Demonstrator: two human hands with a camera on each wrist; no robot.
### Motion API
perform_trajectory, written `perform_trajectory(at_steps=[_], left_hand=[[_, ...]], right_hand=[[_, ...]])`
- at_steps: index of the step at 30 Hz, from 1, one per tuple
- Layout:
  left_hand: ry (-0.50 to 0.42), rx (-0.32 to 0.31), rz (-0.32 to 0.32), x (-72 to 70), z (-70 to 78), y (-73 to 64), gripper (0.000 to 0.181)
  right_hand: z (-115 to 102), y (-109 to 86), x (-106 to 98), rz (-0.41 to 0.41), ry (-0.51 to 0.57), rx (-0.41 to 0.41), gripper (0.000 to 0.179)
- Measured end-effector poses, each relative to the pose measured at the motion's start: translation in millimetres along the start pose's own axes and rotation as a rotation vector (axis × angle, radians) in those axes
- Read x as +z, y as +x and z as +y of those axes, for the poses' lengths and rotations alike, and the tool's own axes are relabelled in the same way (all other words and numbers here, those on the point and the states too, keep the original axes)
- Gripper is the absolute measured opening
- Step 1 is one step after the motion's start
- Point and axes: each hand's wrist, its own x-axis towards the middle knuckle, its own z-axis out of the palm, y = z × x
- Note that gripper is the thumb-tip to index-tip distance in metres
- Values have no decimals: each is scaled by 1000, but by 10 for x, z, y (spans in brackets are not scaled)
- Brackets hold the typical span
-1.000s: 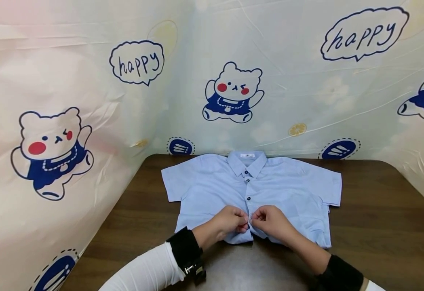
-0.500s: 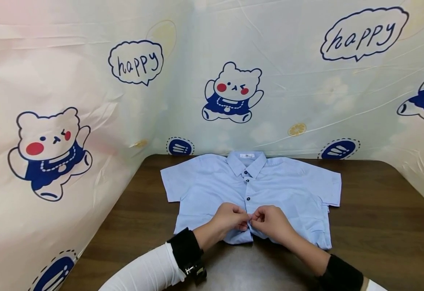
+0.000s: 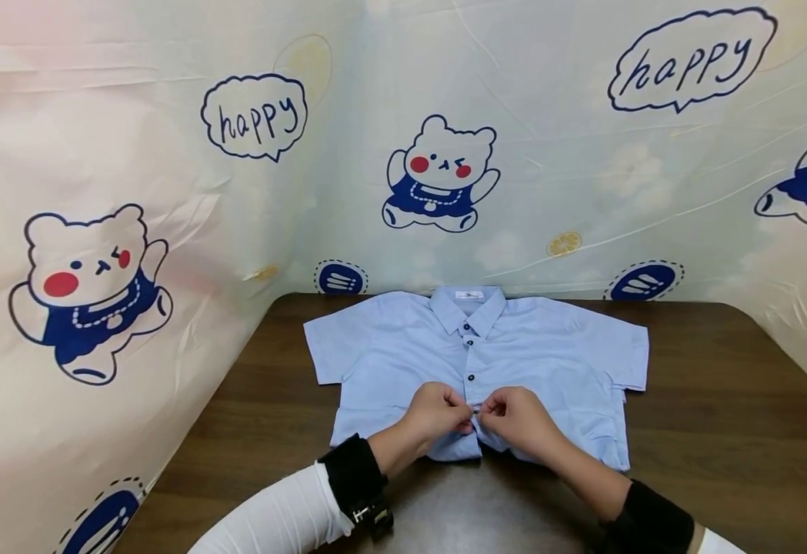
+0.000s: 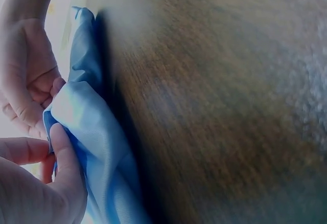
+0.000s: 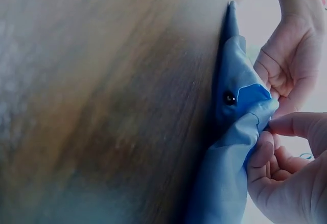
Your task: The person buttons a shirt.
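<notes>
A light blue short-sleeved shirt (image 3: pixel 403 346) lies front up, its collar at the far side and dark buttons down the front. At the lower front opening, my left hand (image 3: pixel 438 412) pinches the shirt's edge between thumb and fingers. My right hand (image 3: pixel 517 419) faces it closely, also pinching the cloth there. Between the fingertips a small dark button (image 3: pixel 475 414) shows in the head view. The right wrist view shows another dark button (image 5: pixel 229 98) lower on the shirt, beside a raised fold. The cloth inside both grips is mostly hidden by the fingers.
The shirt lies on a dark brown wooden table (image 3: pixel 694 400). Behind and beside the table hangs a pale curtain (image 3: pixel 348 192) printed with bears and the word happy. A black band (image 3: pixel 352 468) with a small device circles the left wrist; another black band (image 3: pixel 652 519) is on the right.
My left hand has shifted slightly up and towards the right hand. A dark button now shows between the fingertips. The right hand has hardly moved; the shirt lies as before.
</notes>
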Motion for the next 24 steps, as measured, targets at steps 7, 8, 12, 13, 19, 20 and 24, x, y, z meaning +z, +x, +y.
perform_trajectory(at_steps=[7,8,12,13,19,20,24], left_hand=[[-25,13,6,6,-34,28,7],[-24,14,6,7,-40,30,8],[0,25,7,10,-56,34,10],[7,29,7,12,-62,35,11],[49,85,2,21,-116,39,11],[62,96,0,21,-127,40,12],[186,155,-28,-23,-145,42,13]], right_hand=[[35,27,-30,-90,262,154,10],[38,28,-31,-102,297,173,11],[59,35,-31,-138,394,215,14],[68,38,-31,-150,418,223,14],[128,54,-43,-245,550,269,13],[136,56,-46,-259,552,270,14],[155,49,-51,-289,470,216,14]])
